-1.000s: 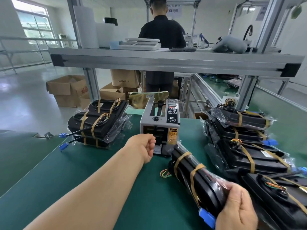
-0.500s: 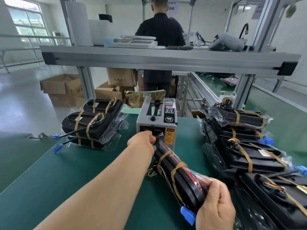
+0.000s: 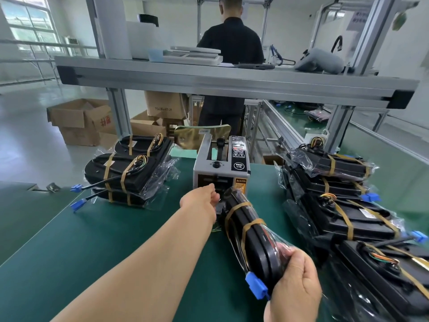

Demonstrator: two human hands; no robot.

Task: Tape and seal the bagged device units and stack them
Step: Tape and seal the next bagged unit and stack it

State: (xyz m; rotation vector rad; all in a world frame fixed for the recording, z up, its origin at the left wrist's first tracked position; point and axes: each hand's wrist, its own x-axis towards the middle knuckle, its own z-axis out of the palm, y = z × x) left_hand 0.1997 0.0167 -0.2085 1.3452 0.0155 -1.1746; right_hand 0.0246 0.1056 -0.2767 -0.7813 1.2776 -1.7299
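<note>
Right hand (image 3: 294, 287), lower right: fingers curled round bagged unit (image 3: 250, 228). Left hand (image 3: 202, 201) at dispenser (image 3: 220, 168) slot, centre: fingers hidden, perhaps pinching; cannot tell.

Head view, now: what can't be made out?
Head view: the left hand covers the dispenser slot, so any tape there, and its fingertips, are hidden.
The right hand wraps the near end of the unit, hiding it.
Dispenser panel print is too small to read.
The right pile is cut off by the right and bottom edges.
</note>
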